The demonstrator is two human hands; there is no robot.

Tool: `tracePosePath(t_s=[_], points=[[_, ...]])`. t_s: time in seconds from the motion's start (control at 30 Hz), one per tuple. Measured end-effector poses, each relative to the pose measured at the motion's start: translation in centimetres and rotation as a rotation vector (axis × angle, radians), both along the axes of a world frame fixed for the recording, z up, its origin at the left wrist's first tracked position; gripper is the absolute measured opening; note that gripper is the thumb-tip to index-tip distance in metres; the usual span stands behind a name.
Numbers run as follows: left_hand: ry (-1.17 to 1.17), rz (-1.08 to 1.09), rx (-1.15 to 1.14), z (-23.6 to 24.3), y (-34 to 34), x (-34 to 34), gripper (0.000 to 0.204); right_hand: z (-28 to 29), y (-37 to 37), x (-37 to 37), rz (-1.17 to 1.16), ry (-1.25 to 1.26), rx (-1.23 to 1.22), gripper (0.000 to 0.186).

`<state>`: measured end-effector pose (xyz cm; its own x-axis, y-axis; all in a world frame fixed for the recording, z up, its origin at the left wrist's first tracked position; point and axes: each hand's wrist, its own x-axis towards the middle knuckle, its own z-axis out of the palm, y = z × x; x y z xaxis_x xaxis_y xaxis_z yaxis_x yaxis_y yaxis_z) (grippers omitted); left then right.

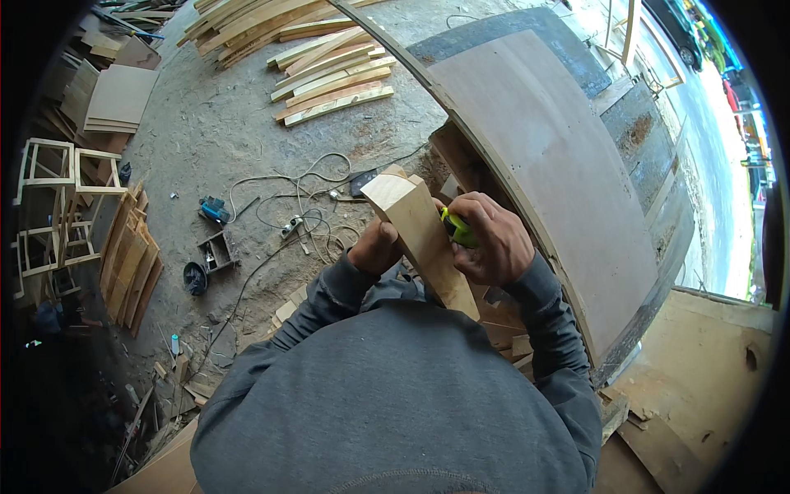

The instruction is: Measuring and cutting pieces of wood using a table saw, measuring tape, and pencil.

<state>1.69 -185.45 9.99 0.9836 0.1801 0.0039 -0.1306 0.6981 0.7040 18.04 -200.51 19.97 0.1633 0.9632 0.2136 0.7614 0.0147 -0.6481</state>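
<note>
Pale wooden pieces, thick and held together at a slant, stand in front of my chest. My left hand grips them from the left side, its thumb up against the wood and the other fingers mostly hidden behind. On the opposite side my right hand is closed round a lime-green and black tape measure, held close to the wood's right face. The fingers cover much of its casing, and I cannot see any blade drawn out.
A large workbench with a plywood top stands to my right. Cut timber strips lie on the floor ahead. Cords and a blue power tool lie left of centre. Stacked boards and wooden frames are farther left.
</note>
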Motion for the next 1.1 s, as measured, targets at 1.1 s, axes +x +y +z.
tracePosePath(t_s=[1.1], points=[[0.482,0.676,-0.172,-6.4,5.1,-0.3,0.121,-12.2,-5.5,-8.5,-0.525,0.088,-0.295,0.055]])
